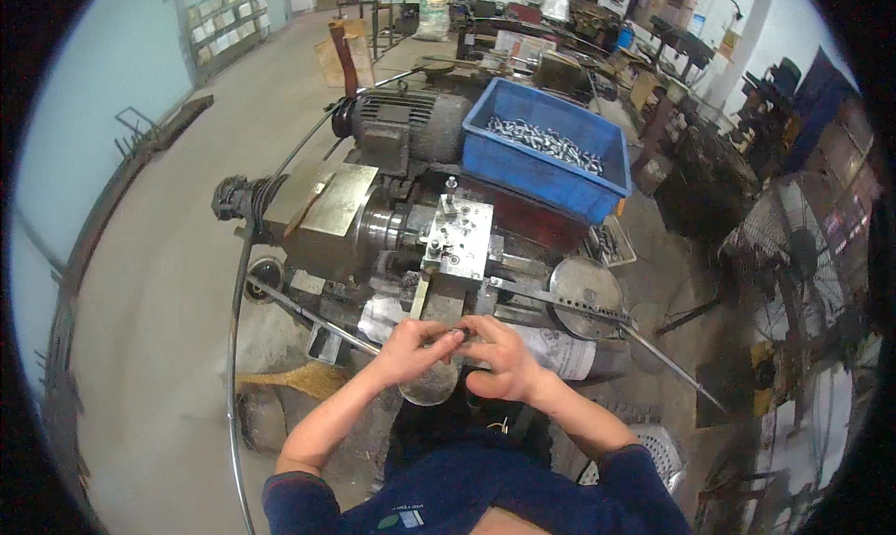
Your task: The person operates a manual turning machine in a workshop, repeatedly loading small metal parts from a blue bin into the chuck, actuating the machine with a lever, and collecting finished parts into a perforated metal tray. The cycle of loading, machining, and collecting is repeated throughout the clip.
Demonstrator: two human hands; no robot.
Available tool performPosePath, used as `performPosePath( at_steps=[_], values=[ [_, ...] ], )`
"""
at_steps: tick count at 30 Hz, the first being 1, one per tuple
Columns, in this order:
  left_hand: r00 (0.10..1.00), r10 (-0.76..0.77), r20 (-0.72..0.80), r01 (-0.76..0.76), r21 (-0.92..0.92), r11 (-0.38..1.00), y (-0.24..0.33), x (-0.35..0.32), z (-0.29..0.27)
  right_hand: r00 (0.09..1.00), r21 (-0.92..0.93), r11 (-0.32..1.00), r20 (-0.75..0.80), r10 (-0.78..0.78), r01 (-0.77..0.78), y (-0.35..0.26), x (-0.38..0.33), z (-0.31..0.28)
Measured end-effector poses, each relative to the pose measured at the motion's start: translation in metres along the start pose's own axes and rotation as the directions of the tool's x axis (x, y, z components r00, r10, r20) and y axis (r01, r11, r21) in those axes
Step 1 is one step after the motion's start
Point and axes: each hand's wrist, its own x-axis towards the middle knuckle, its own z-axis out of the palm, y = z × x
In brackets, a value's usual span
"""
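Observation:
My left hand point(413, 350) and my right hand point(504, 360) meet in front of my body. Their fingertips pinch a small dark piece point(460, 333), mostly covered by the fingers and too small to name. Just beyond them is a small lathe with a steel tool block point(464, 239) on its slide. The lathe's shiny spindle point(381, 229) lies left of that block. A round metal disc point(431, 386) shows below my left hand.
A blue bin point(569, 188) with many small shiny metal parts stands behind the lathe, beside a grey motor point(411, 129). Long metal levers point(313, 319) reach out on the left and right point(672, 372). A straw broom point(313, 378) lies left; a fan point(793, 241) stands right.

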Motion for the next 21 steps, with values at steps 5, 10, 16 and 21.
performPosePath(
  at_steps=[5,10,16,21],
  values=[
    [0.999,-0.004,0.053,0.015,-0.211,0.977,-0.019,0.003,-0.007,0.995,-0.047,0.999,0.096,0.005,-0.001,0.005,0.013,-0.005],
    [1.0,-0.001,0.021,0.005,-0.206,0.979,-0.019,0.005,-0.016,0.993,-0.082,0.991,0.07,-0.098,0.104,0.013,0.035,-0.004],
    [0.992,0.095,0.077,-0.12,0.451,0.884,-0.029,-0.012,-0.066,0.964,-0.133,0.989,0.263,-0.02,0.057,0.034,0.073,-0.001],
    [0.904,-0.098,-0.416,0.387,0.698,0.602,-0.014,-0.098,-0.15,0.983,-0.494,0.869,0.143,0.113,-0.028,0.091,0.136,0.018]
  ],
)
